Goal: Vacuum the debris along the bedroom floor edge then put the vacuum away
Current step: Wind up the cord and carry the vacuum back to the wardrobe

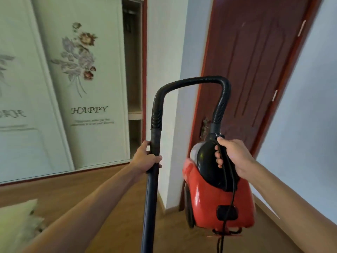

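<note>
- Fingers and thumb of the left hand [145, 157] were wrapped round the dark wand [151, 198] just below its cuff, a firm closed hold at centre frame.
- At centre right, the right hand [231, 156] was curled round the black carry handle on top of the red vacuum [218, 198], with the black cord [228, 207] caught under the same fingers.
- That vacuum hung from the hand, lower right of centre, nose up and tilted, in front of the white wall corner [169, 106].
- From its top, the ribbed black hose [191, 82] rose, bent over in an arch across mid-frame, and came down into the wand.
- Down the red shell ran the cord, trailing off the bottom edge.
- Behind, at upper right, stood a dark red door [255, 61].
- Across the left side were pale wardrobe doors [87, 88] printed with flowers and the word HAPPY.
- Wooden floor [91, 189] filled the lower part, with a pale cushion [16, 225] in the lower left corner.
</note>
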`<state>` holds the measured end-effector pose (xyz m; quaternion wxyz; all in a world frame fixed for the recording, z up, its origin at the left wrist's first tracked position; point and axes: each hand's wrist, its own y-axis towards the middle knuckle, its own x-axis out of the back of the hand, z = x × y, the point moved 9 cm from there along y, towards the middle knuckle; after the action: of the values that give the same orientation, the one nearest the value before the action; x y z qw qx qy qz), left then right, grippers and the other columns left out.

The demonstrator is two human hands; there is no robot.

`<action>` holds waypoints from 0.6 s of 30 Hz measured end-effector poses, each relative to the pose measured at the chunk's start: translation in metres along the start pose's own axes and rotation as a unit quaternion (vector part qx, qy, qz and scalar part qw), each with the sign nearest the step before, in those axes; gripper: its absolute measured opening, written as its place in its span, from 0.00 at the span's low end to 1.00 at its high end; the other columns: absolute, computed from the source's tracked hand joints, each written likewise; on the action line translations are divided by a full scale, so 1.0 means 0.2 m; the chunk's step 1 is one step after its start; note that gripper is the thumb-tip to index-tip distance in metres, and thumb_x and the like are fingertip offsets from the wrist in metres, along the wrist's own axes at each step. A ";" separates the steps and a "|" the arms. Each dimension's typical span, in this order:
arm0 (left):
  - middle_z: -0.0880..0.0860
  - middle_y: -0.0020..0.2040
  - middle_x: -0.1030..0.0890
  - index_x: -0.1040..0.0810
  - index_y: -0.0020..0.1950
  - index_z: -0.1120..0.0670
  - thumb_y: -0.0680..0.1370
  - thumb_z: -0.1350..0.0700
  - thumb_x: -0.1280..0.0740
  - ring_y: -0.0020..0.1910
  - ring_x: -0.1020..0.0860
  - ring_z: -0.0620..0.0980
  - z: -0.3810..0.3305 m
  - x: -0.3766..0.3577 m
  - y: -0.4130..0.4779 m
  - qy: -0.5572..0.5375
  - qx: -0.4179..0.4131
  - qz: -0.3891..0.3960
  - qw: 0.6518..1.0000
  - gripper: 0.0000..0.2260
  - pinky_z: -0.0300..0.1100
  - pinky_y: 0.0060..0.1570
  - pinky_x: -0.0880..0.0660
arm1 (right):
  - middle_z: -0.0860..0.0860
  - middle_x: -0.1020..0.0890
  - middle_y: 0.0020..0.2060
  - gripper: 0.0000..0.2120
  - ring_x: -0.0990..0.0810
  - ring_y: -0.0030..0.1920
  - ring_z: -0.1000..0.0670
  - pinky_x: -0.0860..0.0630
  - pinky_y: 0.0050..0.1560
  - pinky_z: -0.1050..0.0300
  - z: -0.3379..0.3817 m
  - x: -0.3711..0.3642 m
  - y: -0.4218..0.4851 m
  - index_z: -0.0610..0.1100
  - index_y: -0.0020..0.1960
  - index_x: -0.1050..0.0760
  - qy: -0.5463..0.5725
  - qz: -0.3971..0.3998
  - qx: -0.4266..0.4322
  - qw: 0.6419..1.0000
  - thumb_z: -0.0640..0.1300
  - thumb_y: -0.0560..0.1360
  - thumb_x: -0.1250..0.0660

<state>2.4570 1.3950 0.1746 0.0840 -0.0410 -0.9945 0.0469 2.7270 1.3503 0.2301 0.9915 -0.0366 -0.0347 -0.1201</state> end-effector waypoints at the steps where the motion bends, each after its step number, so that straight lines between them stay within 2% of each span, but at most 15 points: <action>1: 0.57 0.54 0.20 0.34 0.67 0.53 0.76 0.65 0.31 0.38 0.17 0.54 0.01 0.16 -0.06 -0.001 0.001 -0.020 1.000 0.23 0.43 0.32 0.22 | 0.45 0.28 0.27 0.15 0.31 0.21 0.48 0.32 0.24 0.58 0.03 -0.13 -0.01 0.39 0.40 0.28 -0.001 0.017 0.002 1.000 0.48 0.81 0.39; 6: 0.59 0.53 0.18 0.33 0.69 0.51 0.76 0.65 0.31 0.44 0.16 0.59 0.07 0.89 -0.36 -0.009 0.031 -0.125 0.992 0.25 0.47 0.37 0.21 | 0.47 0.29 0.25 0.16 0.33 0.20 0.50 0.34 0.24 0.58 0.11 -0.74 -0.04 0.41 0.40 0.29 0.003 0.114 -0.003 0.993 0.49 0.82 0.41; 8: 0.60 0.52 0.17 0.32 0.68 0.51 0.76 0.65 0.31 0.43 0.16 0.57 0.06 1.11 -0.46 -0.011 0.030 -0.163 0.986 0.24 0.46 0.37 0.22 | 0.48 0.29 0.26 0.16 0.33 0.21 0.50 0.33 0.25 0.57 0.13 -0.99 -0.05 0.42 0.40 0.29 0.004 0.162 -0.011 0.987 0.49 0.82 0.41; 10: 0.60 0.52 0.17 0.32 0.68 0.51 0.76 0.65 0.31 0.42 0.17 0.56 0.07 1.30 -0.52 -0.020 0.030 -0.194 0.980 0.23 0.46 0.38 0.22 | 0.48 0.29 0.26 0.16 0.33 0.21 0.50 0.33 0.26 0.57 0.15 -1.24 -0.05 0.42 0.40 0.30 0.002 0.208 -0.013 0.978 0.49 0.82 0.42; 14: 0.61 0.54 0.18 0.31 0.66 0.52 0.75 0.66 0.31 0.41 0.17 0.56 0.12 1.65 -0.55 -0.033 0.027 -0.264 0.964 0.22 0.54 0.46 0.19 | 0.47 0.29 0.26 0.16 0.33 0.22 0.50 0.33 0.25 0.57 0.17 -1.73 -0.01 0.41 0.40 0.29 0.000 0.284 -0.006 0.959 0.49 0.82 0.42; 18: 0.59 0.51 0.17 0.32 0.67 0.51 0.76 0.65 0.30 0.42 0.16 0.55 0.20 1.94 -0.46 -0.068 0.037 -0.316 0.946 0.23 0.53 0.46 0.19 | 0.47 0.29 0.26 0.16 0.33 0.22 0.49 0.33 0.25 0.58 0.17 -2.17 0.11 0.41 0.41 0.30 -0.005 0.347 0.000 0.938 0.49 0.82 0.42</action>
<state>2.0624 1.3355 0.2089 0.0278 0.2820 -0.9573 0.0570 2.3095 1.4771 0.2291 0.9715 -0.0474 -0.0248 0.2310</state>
